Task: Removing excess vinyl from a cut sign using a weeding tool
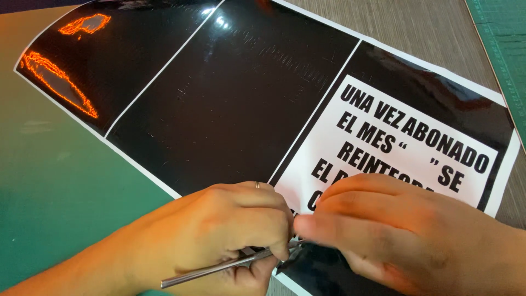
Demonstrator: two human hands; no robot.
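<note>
A grey worktop is covered on one side by a green mat. Across both, a large glossy black sheet with white borders is spread, stretching up and away from the fingers; a white panel with bold black lettering is seen just above them. At the sheet's near edge, the left hand is closed around a thin metal tool. Beside it, the right hand is pressed down, a small black scrap pinched at its fingers.
</note>
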